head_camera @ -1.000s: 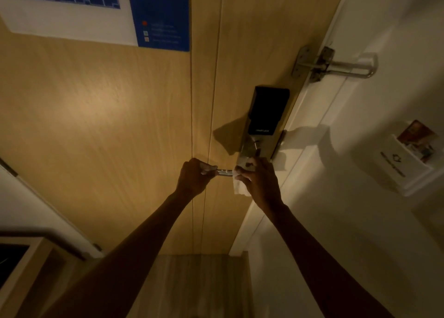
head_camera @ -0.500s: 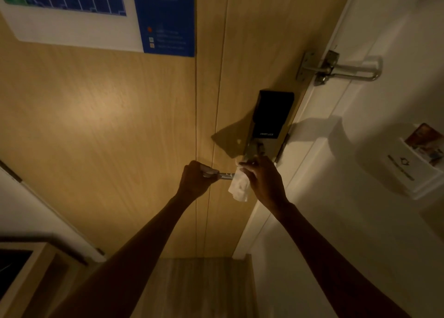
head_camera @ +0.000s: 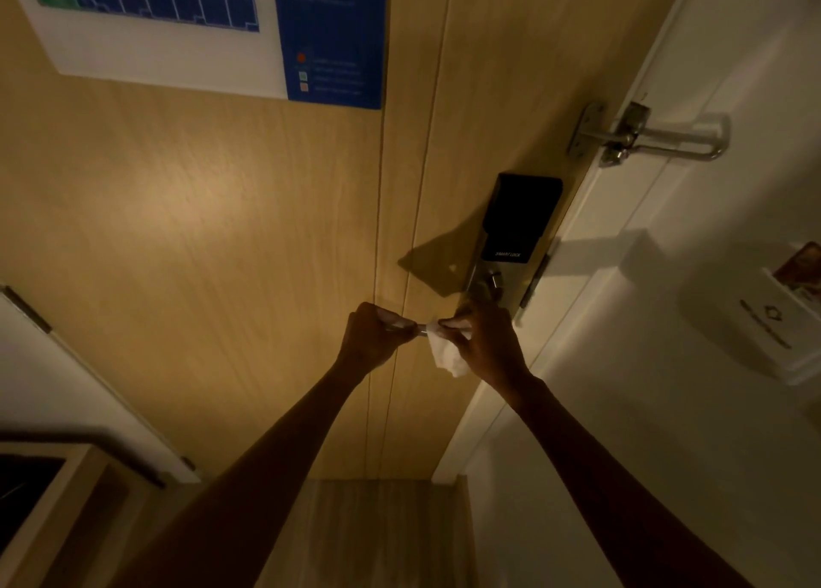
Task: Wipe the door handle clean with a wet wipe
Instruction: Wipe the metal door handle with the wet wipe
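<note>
A metal lever door handle (head_camera: 420,330) sticks out leftward from the smart lock plate (head_camera: 517,227) on the wooden door (head_camera: 222,232). My left hand (head_camera: 373,336) grips the free end of the handle. My right hand (head_camera: 486,341) holds a white wet wipe (head_camera: 446,354) wrapped against the handle near its middle, and the wipe's loose end hangs below. Only a short bare stretch of handle shows between the two hands.
A metal swing door guard (head_camera: 644,136) is fixed above the lock at the door's edge. A blue and white notice (head_camera: 266,36) hangs on the door's upper left. A white card holder (head_camera: 773,321) is on the right wall, and a wooden cabinet (head_camera: 53,498) stands at lower left.
My right hand has slid the wipe leftward along the handle, away from the lock plate and closer to my left hand. The left hand has kept its grip.
</note>
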{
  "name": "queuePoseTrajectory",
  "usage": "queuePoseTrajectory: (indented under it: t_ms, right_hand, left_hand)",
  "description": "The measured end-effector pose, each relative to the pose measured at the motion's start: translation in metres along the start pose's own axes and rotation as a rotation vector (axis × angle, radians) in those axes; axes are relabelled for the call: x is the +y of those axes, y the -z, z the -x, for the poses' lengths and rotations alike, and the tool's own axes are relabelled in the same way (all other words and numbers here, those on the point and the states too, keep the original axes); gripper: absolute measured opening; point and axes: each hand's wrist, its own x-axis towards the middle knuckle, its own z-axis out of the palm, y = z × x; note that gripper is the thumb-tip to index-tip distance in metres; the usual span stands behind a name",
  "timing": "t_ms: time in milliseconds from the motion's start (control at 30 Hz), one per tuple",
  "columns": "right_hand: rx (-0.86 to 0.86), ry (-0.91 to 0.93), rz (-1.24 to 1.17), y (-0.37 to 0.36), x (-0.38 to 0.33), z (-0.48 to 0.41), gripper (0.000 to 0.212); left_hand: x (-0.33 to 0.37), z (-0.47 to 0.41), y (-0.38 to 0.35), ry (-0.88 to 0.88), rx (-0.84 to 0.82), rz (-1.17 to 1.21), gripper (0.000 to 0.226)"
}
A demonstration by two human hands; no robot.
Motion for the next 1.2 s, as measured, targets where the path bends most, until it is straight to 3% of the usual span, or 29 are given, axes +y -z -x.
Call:
queuePoseTrajectory:
  t_ms: [100, 333, 633, 833, 967, 1200]
  right_hand:
    - [-0.063, 0.014, 0.000, -0.002, -0.005, -0.007, 0.028]
    - [-0.089, 0.137, 0.259, -0.001, -0.007, 0.003, 0.024]
    - [-0.154, 0.185, 0.290, -0.004, -0.015, -0.001, 0.020]
    - [-0.227, 0.096, 0.095, 0.001, -0.002, -0.010, 0.018]
    - [-0.166, 0.157, 0.190, -0.008, -0.006, 0.000, 0.017]
    - [-0.265, 0.202, 0.270, 0.000, -0.006, -0.005, 0.018]
  left_hand:
    - [0.001, 0.001, 0.000, -0.023, -0.002, -0.014, 0.016]
    - [0.001, 0.000, 0.002, -0.050, -0.019, -0.039, 0.016]
    - [0.002, -0.001, 0.003, -0.033, -0.020, -0.045, 0.017]
    - [0.004, -0.002, 0.004, -0.021, -0.009, -0.035, 0.015]
    - [0.005, -0.001, 0.002, -0.001, -0.005, -0.039, 0.015]
    - [0.000, -0.002, -0.001, 0.056, 0.028, 0.026, 0.015]
